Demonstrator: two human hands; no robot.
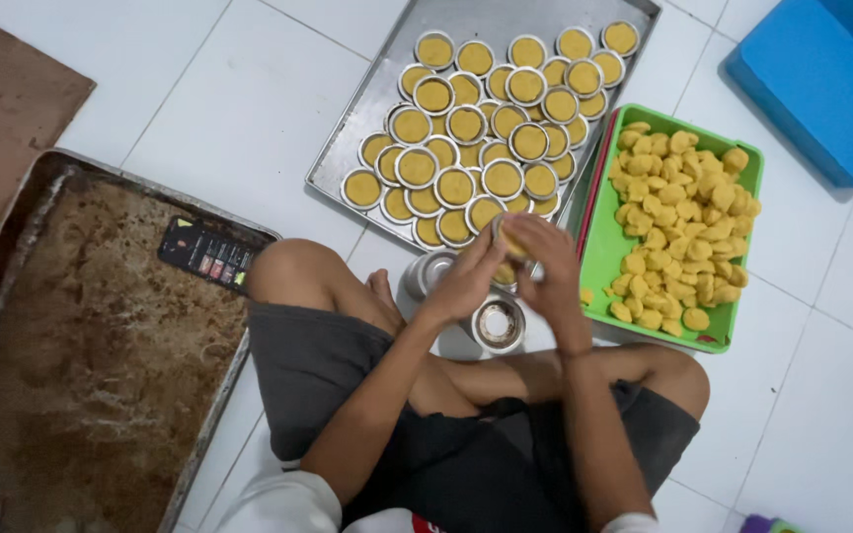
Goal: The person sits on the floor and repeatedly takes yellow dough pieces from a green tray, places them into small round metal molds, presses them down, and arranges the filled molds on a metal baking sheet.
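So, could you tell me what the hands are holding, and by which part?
Both the left hand and the right hand hold one small dough-filled tin between them, fingers around its rim.

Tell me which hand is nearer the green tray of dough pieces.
Right. The right hand works just beside the green tray; the left hand is on its far side, farther off.

Dark grey shorts of soft cloth (pixel 313 360) are worn by the person, and the cloth is seen with loose folds over both thighs. The legs below the shorts are bare, and a bare foot (pixel 383 293) is seen without sock or shoe. White short sleeves (pixel 283 503) are seen at the lower edge of the view, on both upper arms. The forearms are uncovered. The left hand (pixel 466 281) and the right hand (pixel 545 266) are bare; no gloves are worn.
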